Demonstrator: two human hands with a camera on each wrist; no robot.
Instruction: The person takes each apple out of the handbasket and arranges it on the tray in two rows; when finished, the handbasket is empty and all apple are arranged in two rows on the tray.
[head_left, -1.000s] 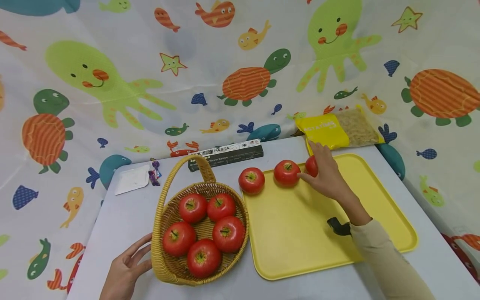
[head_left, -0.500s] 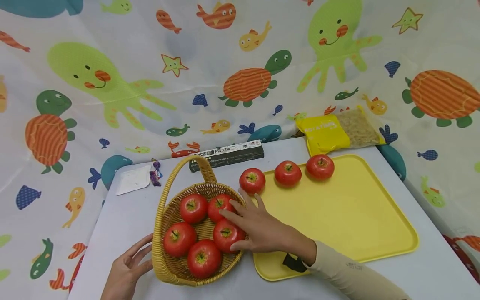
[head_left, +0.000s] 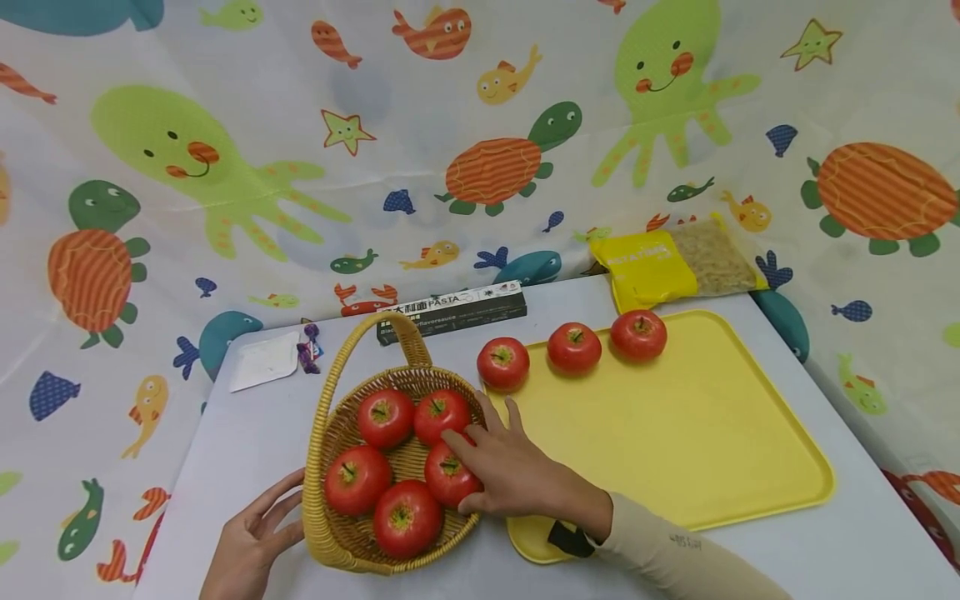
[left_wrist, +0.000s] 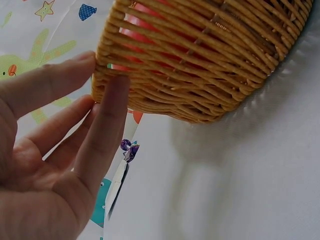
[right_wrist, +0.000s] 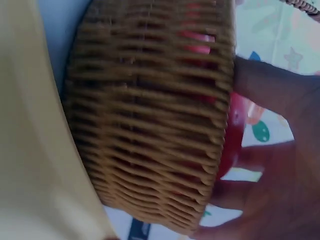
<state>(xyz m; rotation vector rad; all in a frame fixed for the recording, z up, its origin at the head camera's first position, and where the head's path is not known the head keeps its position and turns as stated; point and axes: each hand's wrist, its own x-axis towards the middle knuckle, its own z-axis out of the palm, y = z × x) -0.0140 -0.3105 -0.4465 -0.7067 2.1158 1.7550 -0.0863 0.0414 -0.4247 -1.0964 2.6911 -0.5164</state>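
Several red apples sit inside a wicker basket (head_left: 317, 450) with a tall arched handle. My right hand (head_left: 517, 475) reaches over the basket's right rim, thumb and fingers about the right-hand apple (head_left: 447, 472). In the right wrist view that apple (right_wrist: 234, 135) shows behind the rim, partly hidden by the weave. My left hand (head_left: 251, 533) touches the basket's left side with its fingertips, fingers fairly straight; the left wrist view shows them against the wicker (left_wrist: 190, 85). A row of three more apples lies along the back left of a yellow tray (head_left: 660, 450), including one apple (head_left: 573, 348).
Behind the basket lies a black pasta box (head_left: 453, 313). A yellow bag of pasta (head_left: 675, 262) leans at the back right. To the far left are a white packet (head_left: 264, 360) and purple-wrapped candies (head_left: 309, 348). A cartoon-printed cloth (head_left: 420, 108) hangs behind the white table.
My right hand let go of an apple at the tray's back edge, swung left to the basket and lowered onto another apple. My left hand stayed at the basket's side.
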